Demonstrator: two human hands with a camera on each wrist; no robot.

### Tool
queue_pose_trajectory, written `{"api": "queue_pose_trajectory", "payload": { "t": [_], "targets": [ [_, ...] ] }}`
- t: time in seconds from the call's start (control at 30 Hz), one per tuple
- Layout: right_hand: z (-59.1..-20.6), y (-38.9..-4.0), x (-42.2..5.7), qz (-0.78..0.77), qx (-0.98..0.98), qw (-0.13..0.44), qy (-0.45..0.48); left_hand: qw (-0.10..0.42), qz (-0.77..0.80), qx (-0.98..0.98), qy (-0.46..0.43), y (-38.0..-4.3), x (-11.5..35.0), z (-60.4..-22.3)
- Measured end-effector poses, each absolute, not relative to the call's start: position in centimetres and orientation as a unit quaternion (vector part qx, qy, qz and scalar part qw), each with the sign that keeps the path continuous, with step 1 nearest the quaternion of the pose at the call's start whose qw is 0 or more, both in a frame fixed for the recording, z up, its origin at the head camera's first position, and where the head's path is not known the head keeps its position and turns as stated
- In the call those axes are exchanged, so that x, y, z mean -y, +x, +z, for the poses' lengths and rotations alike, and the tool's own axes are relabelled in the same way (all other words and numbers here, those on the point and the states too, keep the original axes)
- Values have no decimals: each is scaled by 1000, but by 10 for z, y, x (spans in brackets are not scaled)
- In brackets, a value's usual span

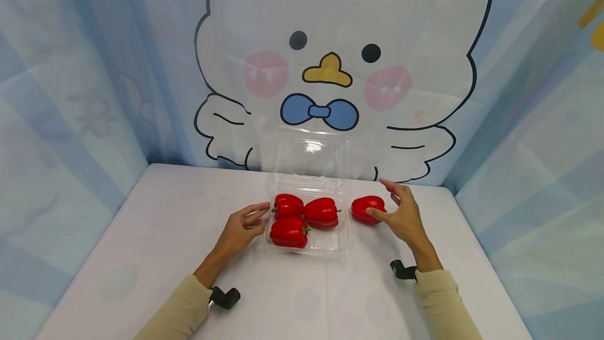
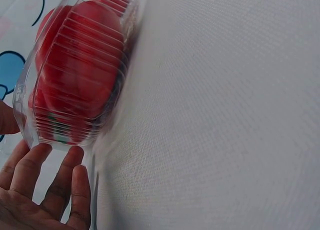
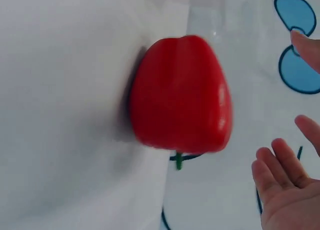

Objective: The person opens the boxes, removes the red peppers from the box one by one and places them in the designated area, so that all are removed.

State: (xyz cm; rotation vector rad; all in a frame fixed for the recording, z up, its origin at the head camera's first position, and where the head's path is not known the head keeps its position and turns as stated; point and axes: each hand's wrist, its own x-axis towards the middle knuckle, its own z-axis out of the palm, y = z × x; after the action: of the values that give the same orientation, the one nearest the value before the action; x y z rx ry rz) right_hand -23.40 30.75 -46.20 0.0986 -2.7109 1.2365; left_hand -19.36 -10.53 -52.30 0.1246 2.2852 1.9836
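- Left hand (image 1: 238, 232): fingers loosely extended at the left edge of a clear plastic container (image 1: 326, 243), not wrapped round it.
- Inside the container sit three red bell peppers (image 1: 289, 232), two toward the left and one on the right; its transparent lid (image 1: 311, 159) is raised at the far side.
- A fourth pepper (image 1: 363, 210) lies on the white table (image 1: 155, 256), just right of the container.
- Right hand (image 1: 406, 220): spread wide beside that fourth pepper, grasping nothing.
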Motion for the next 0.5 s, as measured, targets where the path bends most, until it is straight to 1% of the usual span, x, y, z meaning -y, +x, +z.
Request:
{"api": "queue_pose_trajectory", "payload": {
  "t": [0.17, 0.27, 0.5],
  "targets": [
    [-458, -231, -297, 409, 902, 120, 68, 58, 652, -755, 40, -193, 106, -522],
    [-455, -228, -287, 408, 899, 133, 90, 58, 652, -755, 39, -193, 105, -521],
    [-446, -216, -259, 408, 896, 126, 122, 59, 654, -753, 41, -193, 105, -520]
  ]
}}
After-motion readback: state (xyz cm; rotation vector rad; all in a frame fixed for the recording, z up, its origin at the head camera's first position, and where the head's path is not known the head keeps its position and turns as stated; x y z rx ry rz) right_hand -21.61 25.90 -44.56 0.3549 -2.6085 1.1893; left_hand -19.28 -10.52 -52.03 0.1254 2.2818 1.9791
